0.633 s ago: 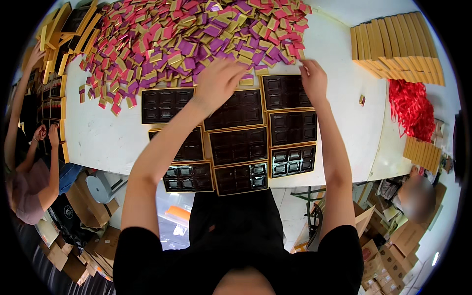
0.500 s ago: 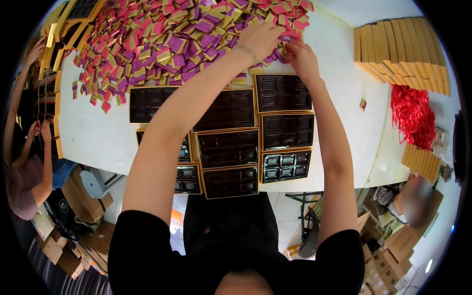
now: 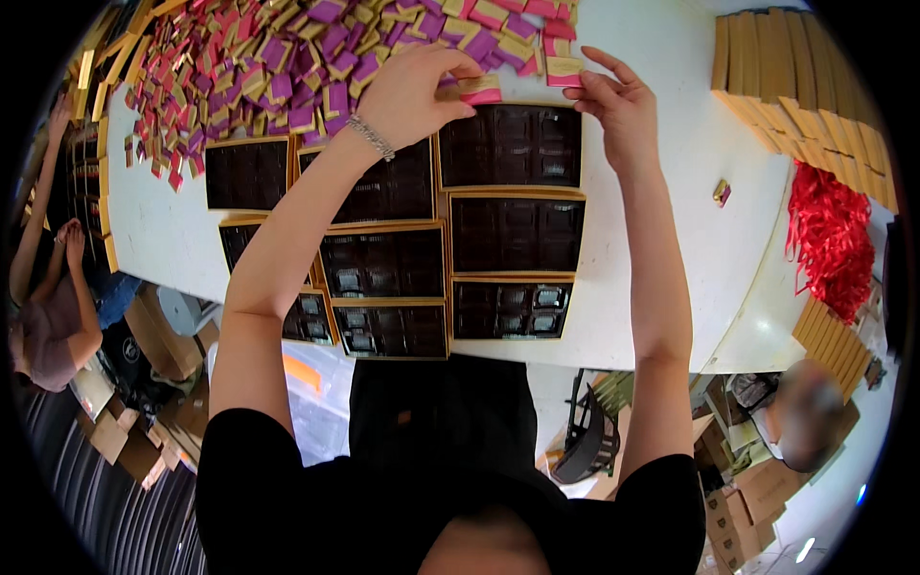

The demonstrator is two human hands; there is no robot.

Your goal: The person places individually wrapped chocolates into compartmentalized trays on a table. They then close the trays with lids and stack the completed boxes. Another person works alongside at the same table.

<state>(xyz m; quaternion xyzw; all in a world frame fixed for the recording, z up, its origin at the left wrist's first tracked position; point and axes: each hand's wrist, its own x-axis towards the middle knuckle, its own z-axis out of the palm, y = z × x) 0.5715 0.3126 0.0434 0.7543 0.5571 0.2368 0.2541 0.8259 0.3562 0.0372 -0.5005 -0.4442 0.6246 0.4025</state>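
My left hand [image 3: 417, 91], a bracelet on its wrist, pinches a small gold-and-pink wrapped piece [image 3: 481, 91] between thumb and fingers, just above the far edge of a tray box. To its right, my right hand [image 3: 621, 103] grips another gold-and-pink wrapped piece [image 3: 563, 73] by its side, between thumb and fingers. Below both hands lies the box with a dark moulded tray [image 3: 511, 146], its cells unfilled. More such boxes, like the middle one [image 3: 383, 264], sit in rows toward me. My left forearm hides parts of several.
A wide heap of pink, purple and gold wrapped pieces [image 3: 278, 77] covers the table's far left. One loose piece [image 3: 722, 193] lies at right. Stacked gold boxes [image 3: 800, 86] and red ribbon shreds [image 3: 832, 240] stand farther right. Another person's arms [image 3: 81, 287] show at far left.
Both hands have come back from the heap's right edge toward the far tray box and moved apart. Each now visibly holds a wrapped piece. The view has shifted.
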